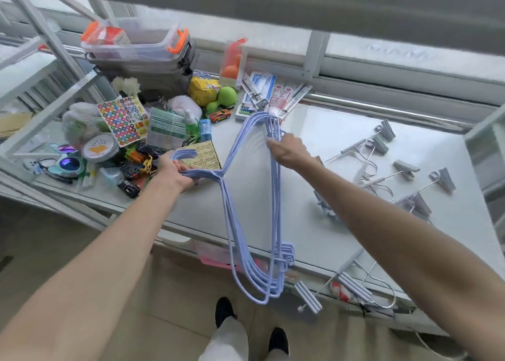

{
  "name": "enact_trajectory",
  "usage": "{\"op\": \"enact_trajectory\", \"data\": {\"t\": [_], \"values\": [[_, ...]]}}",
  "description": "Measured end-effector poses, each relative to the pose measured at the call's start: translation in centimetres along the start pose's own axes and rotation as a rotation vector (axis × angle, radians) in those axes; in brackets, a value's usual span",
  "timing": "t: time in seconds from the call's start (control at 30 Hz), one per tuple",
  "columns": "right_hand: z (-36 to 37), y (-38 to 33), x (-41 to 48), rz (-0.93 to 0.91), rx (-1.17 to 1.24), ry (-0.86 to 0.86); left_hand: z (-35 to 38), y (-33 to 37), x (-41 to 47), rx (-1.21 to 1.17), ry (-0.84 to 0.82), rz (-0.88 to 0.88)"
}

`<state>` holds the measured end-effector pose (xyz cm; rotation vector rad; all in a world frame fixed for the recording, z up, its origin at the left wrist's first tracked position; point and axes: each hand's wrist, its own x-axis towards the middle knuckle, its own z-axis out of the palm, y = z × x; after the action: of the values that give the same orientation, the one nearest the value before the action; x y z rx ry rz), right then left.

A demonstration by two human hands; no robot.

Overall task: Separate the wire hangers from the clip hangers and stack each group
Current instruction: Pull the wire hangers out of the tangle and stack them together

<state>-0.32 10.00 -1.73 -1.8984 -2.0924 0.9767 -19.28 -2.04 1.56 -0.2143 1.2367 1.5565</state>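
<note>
Both grips hold one bundle of blue wire hangers (274,210) over the table's (341,131) near edge.

Two black shoes (224,311) stand at bottom centre. Above them the bundle runs up mid-frame, perhaps five hangers, though overlap blurs the count. At centre left, the left grip (172,173) is curled round the necks; at centre, the right grip (287,151) pinches the bundle's far corner. Grey clip hangers (407,169) lie scattered over the table's right side, one at the lower-right edge. A yellow box (203,157) lies in the clutter at left, its print too blurred to read.
</note>
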Motion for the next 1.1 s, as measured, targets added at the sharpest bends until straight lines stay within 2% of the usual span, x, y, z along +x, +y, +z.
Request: {"op": "enact_trajectory", "data": {"t": [0.1,0.37,0.47,0.67,0.77,0.87,0.97,1.03,1.1], "values": [[1.9,0.7,-1.6,0.071,0.091,-0.073,0.4,-0.1,1.1,0.02,0.025,-0.012],[1.4,3.1,-2.5,0.141,0.004,0.058,3.1,-1.1,3.2,0.256,-0.12,0.006],[1.1,3.8,-2.5,0.188,-0.006,0.096,3.8,-1.8,4.3,0.293,-0.117,0.017],[0.6,4.0,-1.8,0.271,-0.035,0.134,4.6,-3.0,6.8,0.26,0.113,0.002],[0.2,4.3,-1.3,0.287,-0.037,0.148,6.2,-3.4,7.6,0.307,0.125,0.054],[-0.4,4.8,-0.9,0.287,-0.036,0.133,6.6,-3.5,8.2,0.667,0.148,0.269],[-0.5,5.1,-0.7,0.267,-0.068,0.131,6.1,-3.1,8.1,1.135,0.016,0.477],[-0.5,5.1,-0.6,0.262,-0.085,0.128,5.3,-2.8,8.4,1.348,-0.1,0.541],[-0.6,5.0,-0.5,0.259,-0.103,0.129,4.8,-2.6,8.9,1.531,-0.135,0.614]]}}
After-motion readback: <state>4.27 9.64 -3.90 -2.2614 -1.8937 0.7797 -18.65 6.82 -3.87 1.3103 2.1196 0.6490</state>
